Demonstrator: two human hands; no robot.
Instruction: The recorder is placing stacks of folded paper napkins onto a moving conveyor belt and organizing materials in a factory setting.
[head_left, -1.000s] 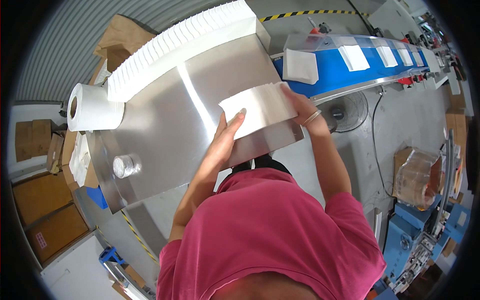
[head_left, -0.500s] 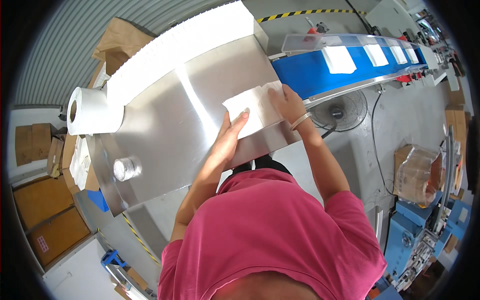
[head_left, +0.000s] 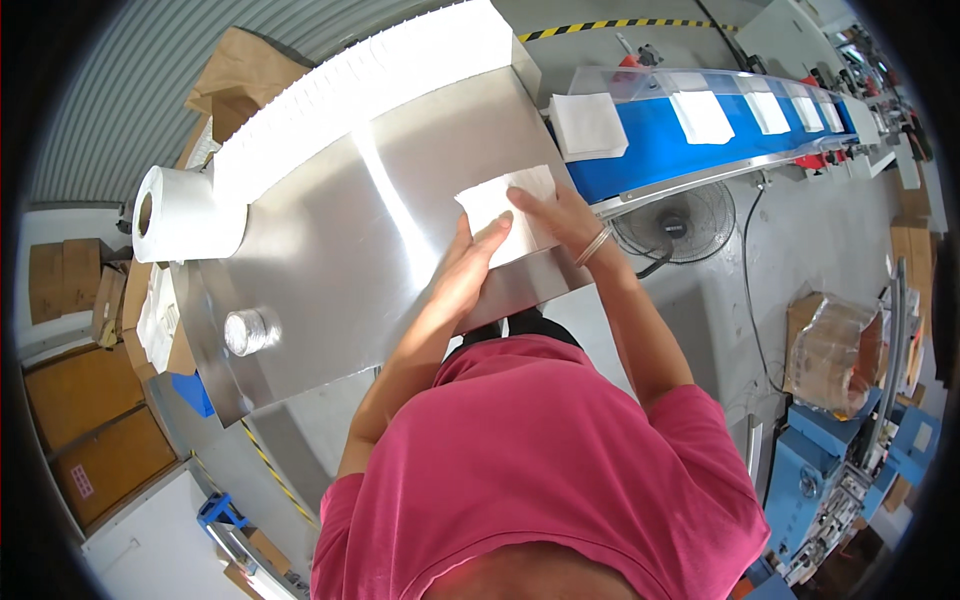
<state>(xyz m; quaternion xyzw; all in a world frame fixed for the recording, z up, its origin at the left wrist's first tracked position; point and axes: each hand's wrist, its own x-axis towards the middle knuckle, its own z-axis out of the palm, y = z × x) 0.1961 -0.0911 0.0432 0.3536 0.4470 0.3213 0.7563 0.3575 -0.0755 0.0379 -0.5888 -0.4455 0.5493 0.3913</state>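
Head view: white stack [head_left: 487,202] between 2 hands, over the surface [head_left: 320,260] by its near edge.
It lies up and right of the left hand [head_left: 468,268], left of the right hand [head_left: 570,220]; both touch it, so neither is nearer. Its long axis seems to run left to right, slanting away rightward. Each hand's grip is clamped on it. Pale, with an uneven upper edge; right end hidden by fingers.

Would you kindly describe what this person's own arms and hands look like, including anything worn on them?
Short, plain pink sleeves leave the forearms bare. The left hand and right hand are ungloved. A thin, pale bangle, perhaps more than one, circles the right wrist.
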